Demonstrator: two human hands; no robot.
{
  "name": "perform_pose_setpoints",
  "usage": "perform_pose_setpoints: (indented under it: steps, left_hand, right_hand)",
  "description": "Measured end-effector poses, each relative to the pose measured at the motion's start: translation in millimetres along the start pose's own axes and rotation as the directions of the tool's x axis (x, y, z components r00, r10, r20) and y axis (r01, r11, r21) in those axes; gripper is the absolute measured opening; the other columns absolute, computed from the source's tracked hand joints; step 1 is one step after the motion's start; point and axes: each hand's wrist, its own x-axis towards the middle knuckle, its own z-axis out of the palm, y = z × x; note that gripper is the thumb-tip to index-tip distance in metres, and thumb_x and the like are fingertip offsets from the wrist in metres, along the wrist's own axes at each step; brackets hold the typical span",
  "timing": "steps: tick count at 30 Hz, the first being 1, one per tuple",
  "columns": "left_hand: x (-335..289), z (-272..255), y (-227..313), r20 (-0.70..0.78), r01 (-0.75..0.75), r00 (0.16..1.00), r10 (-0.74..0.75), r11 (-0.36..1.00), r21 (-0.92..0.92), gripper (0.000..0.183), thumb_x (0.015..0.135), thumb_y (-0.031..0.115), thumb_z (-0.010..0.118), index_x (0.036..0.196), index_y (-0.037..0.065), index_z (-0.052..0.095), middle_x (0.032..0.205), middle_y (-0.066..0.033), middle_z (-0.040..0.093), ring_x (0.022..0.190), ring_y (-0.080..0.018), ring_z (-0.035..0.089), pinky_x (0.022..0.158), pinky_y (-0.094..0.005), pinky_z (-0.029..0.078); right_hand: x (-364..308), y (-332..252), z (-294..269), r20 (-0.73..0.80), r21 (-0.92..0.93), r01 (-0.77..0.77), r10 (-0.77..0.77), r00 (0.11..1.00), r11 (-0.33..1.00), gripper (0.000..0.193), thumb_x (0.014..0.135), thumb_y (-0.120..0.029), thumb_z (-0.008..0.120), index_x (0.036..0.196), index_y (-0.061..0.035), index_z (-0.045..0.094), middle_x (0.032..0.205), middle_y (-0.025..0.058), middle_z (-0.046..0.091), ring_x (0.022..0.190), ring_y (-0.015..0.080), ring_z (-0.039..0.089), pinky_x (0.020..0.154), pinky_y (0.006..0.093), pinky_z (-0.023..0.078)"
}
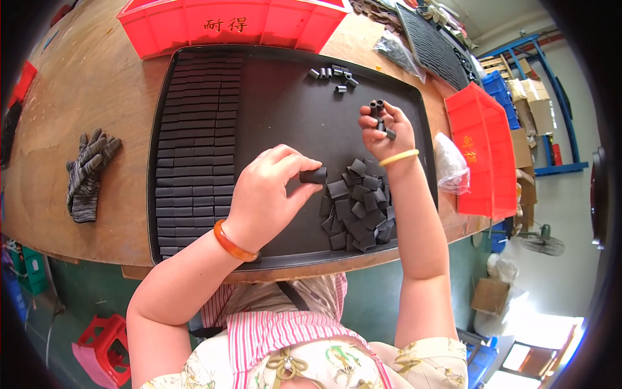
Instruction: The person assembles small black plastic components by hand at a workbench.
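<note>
The left hand [269, 187] pinches a black cylinder [312, 176], long axis left-to-right, over the tray [278, 110]; the right hand [400, 134] curls round small tubes [391, 134]. Inside lie cylinder rows [197, 142], a cylinder heap [359, 209], loose tubes [341, 89].

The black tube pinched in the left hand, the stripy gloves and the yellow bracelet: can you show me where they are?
Black tube [312, 176]: head view, middle of its side.
Stripy gloves [89, 172]: head view, the knitted fabric.
Yellow bracelet [399, 157]: head view, middle of the band.

— Hands?
— Two: left hand [267, 189], right hand [389, 133].
— Black cylinder [313, 176] pinched on the left?
— One.
— Loose tubes [341, 89], far cluster?
— About eight.
— Piled black pieces [358, 209]?
— Too overlapped to count.
— Red bins [285, 29]?
— At least two.
— Bangles [233, 243]?
— Two.
</note>
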Motion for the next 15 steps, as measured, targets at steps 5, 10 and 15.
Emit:
perform_pose_setpoints:
  steps: [5,10,15]
  left_hand:
    - [1.0,-1.5,1.3,0.019,0.038,0.999,-0.037,0.998,-0.046,0.024,0.075,0.004,0.078,0.098,0.004,0.070,0.091,-0.0048,0.066,0.082,-0.0169,0.063,0.069,-0.0284,0.050]
    - [0.4,-0.7,-0.4,0.053,0.043,0.998,-0.043,0.999,-0.001,0.024,0.075,0.004,0.078,0.098,0.004,0.070,0.092,-0.0050,0.066,0.082,-0.0175,0.063,0.071,-0.0279,0.050]
    - [0.7,-2.1,1.6,0.047,0.073,0.996,-0.073,0.997,0.003,0.025,0.075,0.004,0.078,0.099,0.005,0.070,0.092,-0.0044,0.066,0.083,-0.0170,0.063,0.071,-0.0280,0.050]
  right_hand:
    - [-45.4,32.9,10.0,0.040,0.043,-0.058,0.056,0.998,0.997,0.024,0.099,-0.025,0.051,0.096,-0.0022,0.056,0.096,0.0153,0.058,0.071,0.0196,0.050,0.043,0.0236,0.037]
    - [-71.5,69.5,23.9,-0.122,0.087,-0.106,0.116,0.986,0.991,0.026,0.102,-0.027,0.049,0.109,-0.0037,0.057,0.096,0.0113,0.060,0.078,0.0198,0.053,0.048,0.0250,0.039]
    - [-82.3,73.5,35.1,-0.070,0.093,-0.087,0.094,0.993,0.992,0.027,0.103,-0.027,0.048,0.110,-0.0036,0.059,0.093,0.0083,0.058,0.072,0.0168,0.051,0.047,0.0230,0.037]
